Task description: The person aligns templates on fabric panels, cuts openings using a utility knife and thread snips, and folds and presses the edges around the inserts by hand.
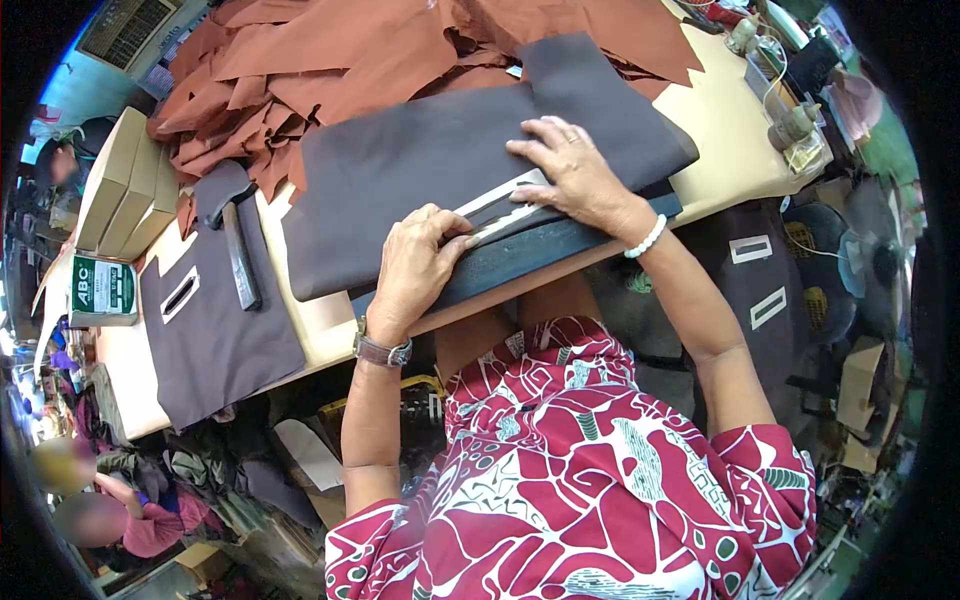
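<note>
Wearing a red-and-white patterned garment [590, 460], nearest of all to the lens, and leaning over the near edge of a pale table [335, 345]. Bending both forearms inward above a length of dark cloth [400, 160], spread partly over a dark board [530, 268] along that edge. Touching one end of a pale slotted frame [495, 194] on the cloth with the left hand [415, 262], thumb and forefinger drawn close together; cannot tell whether pinching or merely pressing. Spreading the right hand [578, 180] wide over the cloth at the other end, with fingertips down and with the thumb at the frame.

Could skew the frame by pressing harder at one end than at the other. Could pucker the cloth beneath by dragging it with the spread fingers, or crease the narrow rim of the slot by pulling on it at an angle. Might drag the layers askew by shifting the cloth across the board. Could knock the hammer [243, 258], resting on a smaller dark piece [225, 345] at the left, with a careless sweep of the arm. Could catch the cloth's far side against the heaped reddish-brown fabric [350, 60] by pushing away too far.
</note>
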`<state>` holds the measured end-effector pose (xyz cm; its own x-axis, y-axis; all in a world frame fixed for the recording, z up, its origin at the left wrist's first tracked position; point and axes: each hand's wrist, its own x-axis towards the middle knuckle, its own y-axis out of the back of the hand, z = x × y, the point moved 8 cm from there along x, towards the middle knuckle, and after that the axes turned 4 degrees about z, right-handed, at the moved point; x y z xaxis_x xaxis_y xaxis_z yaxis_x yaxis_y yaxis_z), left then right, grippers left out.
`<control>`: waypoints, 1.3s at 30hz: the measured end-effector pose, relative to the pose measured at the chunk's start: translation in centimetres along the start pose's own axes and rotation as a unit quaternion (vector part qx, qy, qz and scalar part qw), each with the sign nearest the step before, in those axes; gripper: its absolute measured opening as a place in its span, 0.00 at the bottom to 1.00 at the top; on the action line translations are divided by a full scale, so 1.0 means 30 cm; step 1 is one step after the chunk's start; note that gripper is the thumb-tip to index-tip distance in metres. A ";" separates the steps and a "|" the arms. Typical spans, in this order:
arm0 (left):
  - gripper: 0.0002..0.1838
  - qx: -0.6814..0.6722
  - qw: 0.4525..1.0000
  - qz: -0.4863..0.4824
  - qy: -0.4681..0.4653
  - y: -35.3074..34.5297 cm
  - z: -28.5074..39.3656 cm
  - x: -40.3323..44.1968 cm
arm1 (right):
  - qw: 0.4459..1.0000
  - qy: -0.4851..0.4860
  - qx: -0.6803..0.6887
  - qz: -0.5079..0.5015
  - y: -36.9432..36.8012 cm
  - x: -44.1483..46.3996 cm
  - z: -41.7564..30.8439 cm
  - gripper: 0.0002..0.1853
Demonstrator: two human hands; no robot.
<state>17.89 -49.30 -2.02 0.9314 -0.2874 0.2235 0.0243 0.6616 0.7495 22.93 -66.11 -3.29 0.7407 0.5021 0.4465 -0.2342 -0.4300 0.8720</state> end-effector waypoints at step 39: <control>0.16 -0.054 0.994 -0.039 0.089 0.176 -0.148 -0.090 | 0.967 0.043 0.228 -0.103 -0.058 0.154 -0.284 0.37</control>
<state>17.11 -41.95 -1.43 0.9742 -0.2207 0.0465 0.1294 0.7155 0.6865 21.39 -56.66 -1.03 0.6817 0.6648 0.3055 0.2290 -0.5904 0.7739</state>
